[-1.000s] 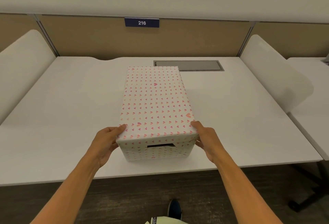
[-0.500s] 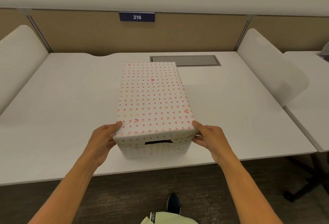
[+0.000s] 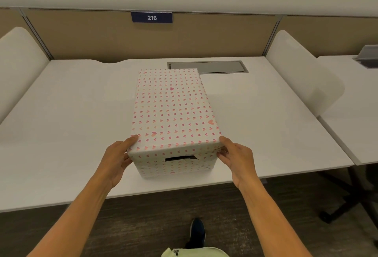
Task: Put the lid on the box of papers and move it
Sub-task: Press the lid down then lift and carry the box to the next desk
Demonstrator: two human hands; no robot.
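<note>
A long box (image 3: 176,166) wrapped in white paper with small pink hearts stands on the white desk (image 3: 71,117), near its front edge. Its matching lid (image 3: 173,109) sits on top and covers it, so the papers inside are hidden. A dark handle slot shows in the box's near end. My left hand (image 3: 118,158) grips the near left corner, thumb on the lid's top edge. My right hand (image 3: 235,157) holds the near right corner, fingers against the side.
A grey cable hatch (image 3: 207,67) lies in the desk behind the box. White curved dividers (image 3: 302,76) flank the desk, and a tan partition with a "216" sign (image 3: 151,17) backs it. A second desk (image 3: 356,113) is at the right. My shoe (image 3: 197,231) is on the dark floor.
The box's near end has shifted slightly toward me and the desk's front edge, with both hands staying on its near corners. The camera view has dipped a little.
</note>
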